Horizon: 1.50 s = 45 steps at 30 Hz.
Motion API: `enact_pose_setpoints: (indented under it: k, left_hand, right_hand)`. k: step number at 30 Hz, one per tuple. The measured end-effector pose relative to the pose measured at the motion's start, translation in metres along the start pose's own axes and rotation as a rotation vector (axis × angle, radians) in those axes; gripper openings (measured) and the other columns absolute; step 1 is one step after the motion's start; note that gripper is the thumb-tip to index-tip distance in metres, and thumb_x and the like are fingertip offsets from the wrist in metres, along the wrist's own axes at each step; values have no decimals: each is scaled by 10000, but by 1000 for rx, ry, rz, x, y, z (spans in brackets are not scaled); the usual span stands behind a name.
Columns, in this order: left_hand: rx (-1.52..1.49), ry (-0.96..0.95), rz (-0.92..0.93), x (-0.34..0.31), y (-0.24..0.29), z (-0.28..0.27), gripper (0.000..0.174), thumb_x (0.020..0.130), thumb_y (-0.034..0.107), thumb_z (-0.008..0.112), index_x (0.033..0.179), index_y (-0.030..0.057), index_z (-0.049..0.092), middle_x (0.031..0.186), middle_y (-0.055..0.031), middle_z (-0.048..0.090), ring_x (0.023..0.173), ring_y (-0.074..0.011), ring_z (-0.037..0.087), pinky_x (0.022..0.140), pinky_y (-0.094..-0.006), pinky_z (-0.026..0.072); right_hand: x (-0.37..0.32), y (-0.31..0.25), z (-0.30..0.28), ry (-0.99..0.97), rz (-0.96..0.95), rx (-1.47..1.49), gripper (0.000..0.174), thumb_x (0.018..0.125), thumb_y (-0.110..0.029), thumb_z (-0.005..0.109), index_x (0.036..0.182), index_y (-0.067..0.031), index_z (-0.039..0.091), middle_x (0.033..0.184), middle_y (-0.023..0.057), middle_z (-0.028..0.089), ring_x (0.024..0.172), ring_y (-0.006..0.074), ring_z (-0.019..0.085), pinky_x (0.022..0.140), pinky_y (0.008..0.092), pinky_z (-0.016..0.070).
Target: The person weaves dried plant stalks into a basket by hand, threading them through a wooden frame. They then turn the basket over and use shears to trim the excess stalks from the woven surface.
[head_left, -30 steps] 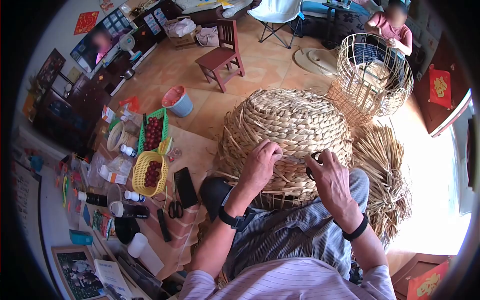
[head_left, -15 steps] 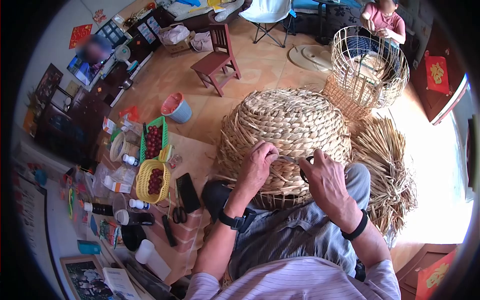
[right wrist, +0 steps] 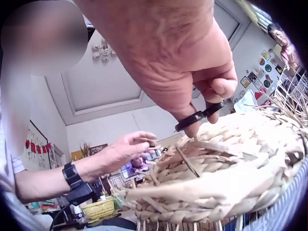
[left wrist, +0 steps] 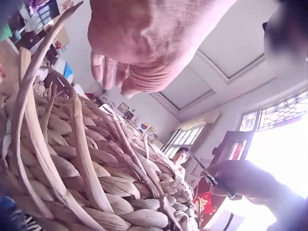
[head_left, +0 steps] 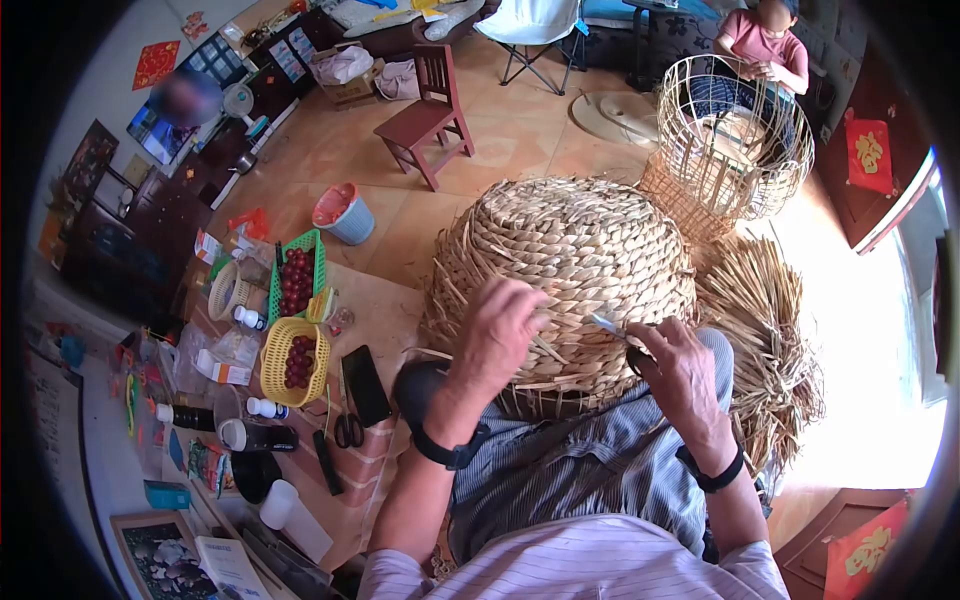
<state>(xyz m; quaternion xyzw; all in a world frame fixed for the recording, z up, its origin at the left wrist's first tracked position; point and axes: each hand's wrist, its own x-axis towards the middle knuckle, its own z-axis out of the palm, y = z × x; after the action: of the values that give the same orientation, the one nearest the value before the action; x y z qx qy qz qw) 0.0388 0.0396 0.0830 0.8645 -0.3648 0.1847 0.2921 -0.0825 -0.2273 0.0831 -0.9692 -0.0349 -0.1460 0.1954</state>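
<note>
Table [head_left: 385, 300] far left, head view only: yellow tray [head_left: 280, 375] of red fruit, spare scissors [head_left: 348, 428]. Left hand [head_left: 495, 335] over near side of upturned woven basket [head_left: 570, 250] on lap. Left wrist view shows fingers loosely curled above weave; right wrist view shows fingertips drawn together. Pinching anything: cannot tell. Right hand [head_left: 685, 372] grips snips [head_left: 607, 323], blades over basket's right side. Black handle loop round finger shows only in right wrist view. Straw bundle [head_left: 765, 330] right of basket.
</note>
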Motion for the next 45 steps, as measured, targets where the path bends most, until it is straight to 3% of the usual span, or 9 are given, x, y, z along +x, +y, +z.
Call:
enact_pose_setpoints:
  k: [4,13,19,24,32,37,40,43,45]
  left_hand:
    - [8,-13,5,-5,16,16,272,821,59,876,1043,76,719,1008,-80,649,1034,-321,654,942,-446,551]
    - [-207,-81,-227,-12,12,27,133,926,38,800,1017,15,706,952,-103,646,939,-303,673,847,-434,547]
    - [-476,-145,-414,-5,14,22,81,961,13,754,1027,1,708,946,-79,655,895,-197,656,832,-363,535]
    - [-584,-132,-335,-12,-3,38,39,964,9,735,992,2,710,966,-74,680,916,-172,652,837,-334,527]
    - [-510,-156,-290,-11,0,30,110,991,77,753,1011,-8,686,953,-74,639,906,-210,657,847,-361,535]
    - [-1055,-135,-439,-13,-18,27,158,1057,188,774,1103,45,725,1037,21,684,969,-95,626,905,-293,540]
    - [-901,94,-517,-21,-51,30,150,1041,145,768,1137,36,730,1021,21,681,958,-95,633,895,-283,548]
    - [59,375,-303,-9,-48,-10,251,968,-14,741,1209,51,713,1095,-125,720,959,-292,718,908,-390,588]
    - [-78,307,-296,-9,-32,-21,269,966,-12,751,1224,46,705,1131,-129,704,1002,-309,718,927,-418,592]
  right_hand:
    - [-4,-5,4,3,-46,-26,482,855,-134,826,1330,-190,769,1029,95,630,961,292,680,728,439,589]
    - [5,-5,4,-31,-134,-94,541,877,-43,715,1404,-162,699,1045,120,598,997,307,627,737,440,577]
    - [7,1,-4,-56,-195,-88,570,861,-29,683,1419,-144,685,1070,142,584,1034,334,619,787,450,574]
    - [4,-3,3,-46,-153,-96,546,895,-48,627,1425,-165,694,1056,150,568,1034,343,618,788,451,566]
    - [2,-9,13,-35,-86,-71,439,867,-42,749,1293,-145,778,932,115,559,909,319,633,722,464,533]
    - [-1,-1,17,-20,-81,-62,440,829,-15,780,1249,-143,795,880,125,564,830,336,646,691,473,529]
    - [1,-6,20,50,-94,23,466,794,14,764,1231,-142,792,891,131,611,840,353,677,717,471,560]
    - [-6,-4,15,112,-72,41,495,777,44,719,1230,-142,793,895,117,640,834,341,696,719,463,582]
    - [-7,-8,14,134,-68,67,488,790,37,742,1238,-149,793,880,94,645,806,312,702,702,443,587]
